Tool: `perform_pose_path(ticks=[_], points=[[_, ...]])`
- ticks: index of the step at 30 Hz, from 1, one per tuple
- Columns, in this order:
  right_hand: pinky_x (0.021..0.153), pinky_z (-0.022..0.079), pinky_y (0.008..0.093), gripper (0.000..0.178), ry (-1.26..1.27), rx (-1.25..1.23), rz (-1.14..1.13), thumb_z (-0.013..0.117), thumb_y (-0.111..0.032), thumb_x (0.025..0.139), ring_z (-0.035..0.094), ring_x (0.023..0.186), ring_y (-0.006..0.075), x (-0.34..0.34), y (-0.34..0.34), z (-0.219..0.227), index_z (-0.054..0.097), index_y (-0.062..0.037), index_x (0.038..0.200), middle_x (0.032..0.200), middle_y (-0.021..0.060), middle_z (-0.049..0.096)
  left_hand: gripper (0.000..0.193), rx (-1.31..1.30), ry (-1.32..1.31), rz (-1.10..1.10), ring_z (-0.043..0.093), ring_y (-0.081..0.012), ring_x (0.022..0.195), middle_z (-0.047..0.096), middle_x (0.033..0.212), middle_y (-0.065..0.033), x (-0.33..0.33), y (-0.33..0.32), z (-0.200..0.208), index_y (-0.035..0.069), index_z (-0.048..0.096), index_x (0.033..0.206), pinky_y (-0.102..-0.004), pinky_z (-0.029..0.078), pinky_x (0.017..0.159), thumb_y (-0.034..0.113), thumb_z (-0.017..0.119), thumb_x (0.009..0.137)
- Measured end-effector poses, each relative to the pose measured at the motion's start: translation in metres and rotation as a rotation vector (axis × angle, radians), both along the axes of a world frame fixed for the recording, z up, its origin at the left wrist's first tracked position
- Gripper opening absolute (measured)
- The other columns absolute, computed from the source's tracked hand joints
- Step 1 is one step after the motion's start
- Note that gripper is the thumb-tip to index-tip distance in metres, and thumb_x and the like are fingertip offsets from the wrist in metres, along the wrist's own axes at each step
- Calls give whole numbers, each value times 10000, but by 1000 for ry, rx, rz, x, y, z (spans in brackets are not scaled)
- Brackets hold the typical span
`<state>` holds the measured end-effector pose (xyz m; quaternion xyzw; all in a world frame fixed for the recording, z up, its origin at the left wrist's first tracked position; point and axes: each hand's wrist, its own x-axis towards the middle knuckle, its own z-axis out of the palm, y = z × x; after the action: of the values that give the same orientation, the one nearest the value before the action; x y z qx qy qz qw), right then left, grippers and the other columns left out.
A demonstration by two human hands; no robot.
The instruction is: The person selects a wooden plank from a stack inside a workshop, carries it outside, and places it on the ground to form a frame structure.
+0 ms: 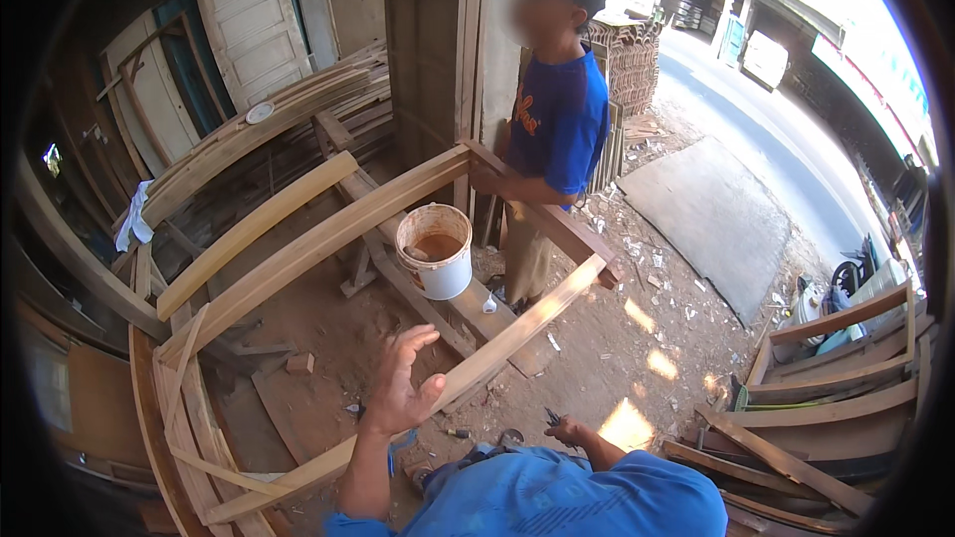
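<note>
white bucket (438,264) holds brown liquid; left hand (400,388) spread beside wooden frame (328,229).

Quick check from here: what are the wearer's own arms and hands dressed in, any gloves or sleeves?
No gloves: both hands are bare, the left hand and the right hand. The forearms are bare too. A bright blue shirt covers the body and upper arms, its sleeves short. No watch, bands or markings show.

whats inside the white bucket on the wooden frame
The white bucket holds a brownish liquid or paste, smeared up its inner wall. Something small and pale leans at its left inner side. How deep it goes and what lies under the surface cannot be seen.
</note>
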<state>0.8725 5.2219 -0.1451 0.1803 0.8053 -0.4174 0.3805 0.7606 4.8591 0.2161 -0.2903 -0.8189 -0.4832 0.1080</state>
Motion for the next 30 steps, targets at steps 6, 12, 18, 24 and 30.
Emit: perform_pose_path(ticks=[6,12,18,24,30], points=[[443,400,374,388,-22,65,9,727,-351,807,507,470,182,5,25,-1,611,-8,666,557,73,537,746,-914,-489,387,422,-376,1237,490,1313,-188,44,-28,-150,70,438,1321,-542,274,1042,451,720,745],[479,421,385,425,-125,106,4,705,-370,813,530,485,198,23,49,-18,618,12,648,556,96,557,577,-841,-388,547,461,-340,1143,528,1180,-159,51,-32,-207,85,516,1100,-494,352,956,380,784,683],[498,434,389,455,32,136,209,697,-410,787,565,519,216,17,36,-27,632,27,680,592,122,581,535,-837,-274,645,481,-318,1040,532,1030,-122,58,-29,-197,92,529,1022,-460,381,860,352,809,648],[568,460,403,468,79,35,315,681,-457,779,598,600,222,10,12,-24,666,9,731,644,138,622,499,-849,-300,618,486,-321,1041,537,1027,-122,53,-25,-193,96,562,997,-468,378,887,364,804,652],[620,457,422,415,245,87,499,660,-450,805,600,647,276,2,19,-48,686,-36,825,688,203,615,544,-853,-287,634,489,-320,1054,547,1034,-125,50,-30,-196,100,571,1043,-466,381,900,388,800,642]])
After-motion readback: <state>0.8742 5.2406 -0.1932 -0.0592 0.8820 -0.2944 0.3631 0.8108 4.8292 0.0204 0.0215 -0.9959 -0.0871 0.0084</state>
